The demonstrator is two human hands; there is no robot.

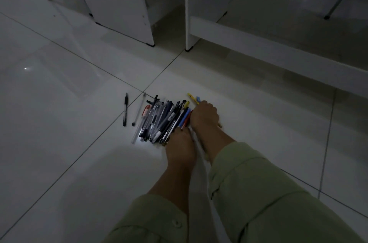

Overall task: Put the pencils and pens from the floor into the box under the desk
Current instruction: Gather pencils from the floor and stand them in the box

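A heap of pens and pencils [163, 119] lies on the white tiled floor, dimly lit. To its left, apart from it, lie a black pen [125, 109] and a clear pen [138, 110]. My right hand [204, 116] is at the heap's right side, fingers curled down over some pens. A yellow pen [191, 97] and a blue one stick out beyond its knuckles. My left hand [180, 147] reaches to the heap's near end; its fingertips are hidden against the pens. No box is in view.
White desk panels [123, 3] stand on the floor behind the heap, with a narrow gap between them. A low white crossbar [278, 53] runs to the right, and a metal chair leg [336, 5] stands under that desk. Open floor lies to the left.
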